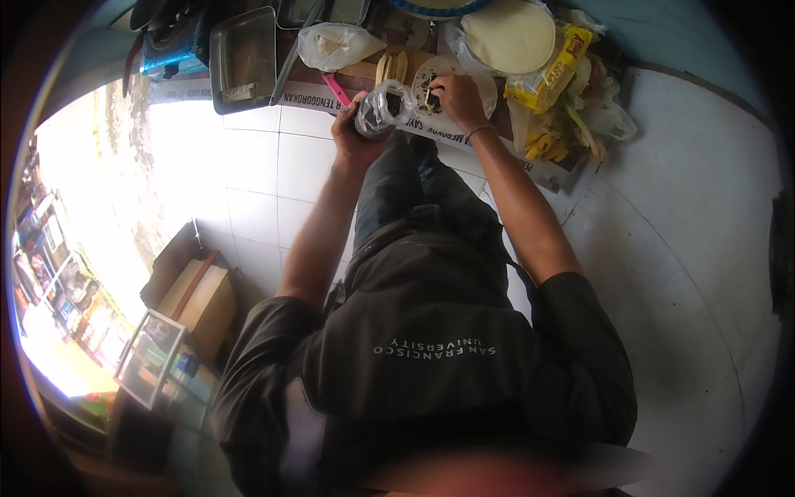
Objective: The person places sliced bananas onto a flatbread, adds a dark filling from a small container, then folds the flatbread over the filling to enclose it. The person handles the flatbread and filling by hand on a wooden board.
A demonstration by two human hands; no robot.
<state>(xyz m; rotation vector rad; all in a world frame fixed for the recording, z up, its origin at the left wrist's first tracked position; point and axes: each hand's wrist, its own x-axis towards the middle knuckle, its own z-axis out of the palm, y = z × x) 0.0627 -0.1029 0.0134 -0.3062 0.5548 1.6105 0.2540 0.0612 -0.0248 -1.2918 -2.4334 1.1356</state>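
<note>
My left hand [358,137] is closed around a clear plastic bag [377,116] with something dark inside its open top. Over a pale plate [483,89] just right of the bag, my right hand [458,101] has its fingers pinched together among dark bits [429,98]. What sits between those fingertips is too small to tell. A pink handle-like piece [336,89] lies beside my left thumb. Peeled, banana-like pieces [391,69] rest on a brown board behind the bag.
A knotted plastic bag [338,45] and a rectangular metal tray [243,58] stand back left, near a blue stove [172,51]. Round pale wrappers [508,36], a yellow packet [550,69] and yellow peels [546,146] crowd the right. Printed sheeting [306,96] lies underneath.
</note>
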